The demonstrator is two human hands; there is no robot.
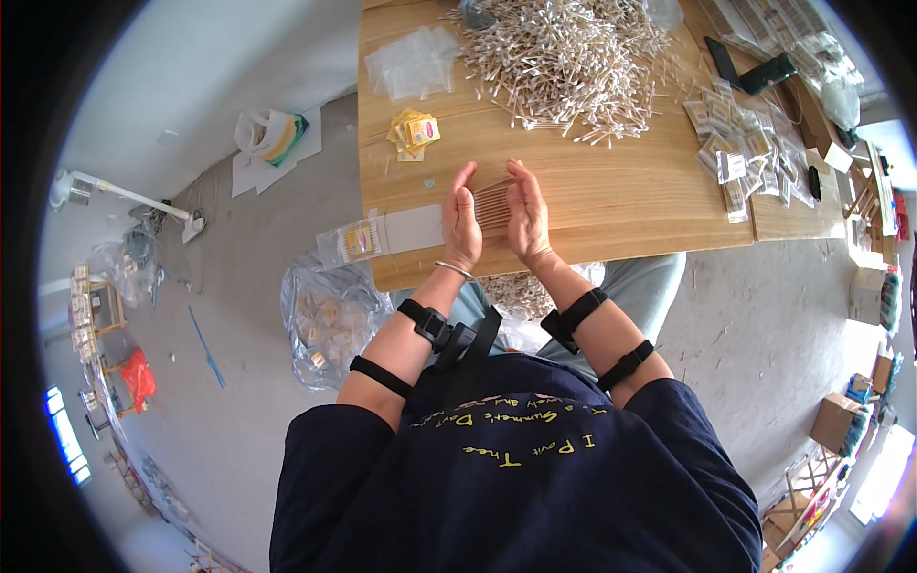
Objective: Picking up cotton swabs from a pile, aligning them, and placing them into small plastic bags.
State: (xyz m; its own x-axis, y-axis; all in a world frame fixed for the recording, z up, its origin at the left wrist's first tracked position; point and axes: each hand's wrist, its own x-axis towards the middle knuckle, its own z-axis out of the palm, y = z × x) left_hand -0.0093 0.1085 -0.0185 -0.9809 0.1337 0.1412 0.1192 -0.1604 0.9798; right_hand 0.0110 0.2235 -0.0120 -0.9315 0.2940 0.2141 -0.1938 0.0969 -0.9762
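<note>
Toward the near edge of the surface (650,196), cotton swabs (493,208), likely light, snappable and best taken at both ends, are flanked by the left hand (462,225) and right hand (528,216), their grip wide and flat-palmed.

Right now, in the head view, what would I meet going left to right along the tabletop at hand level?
Clear packet of swabs, white strip, left hand, row of thin sticks, right hand, heap of small clear packets.

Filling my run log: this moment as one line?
left hand: open, beside swab row | right hand: open, opposite side | swab pile: on table
</note>
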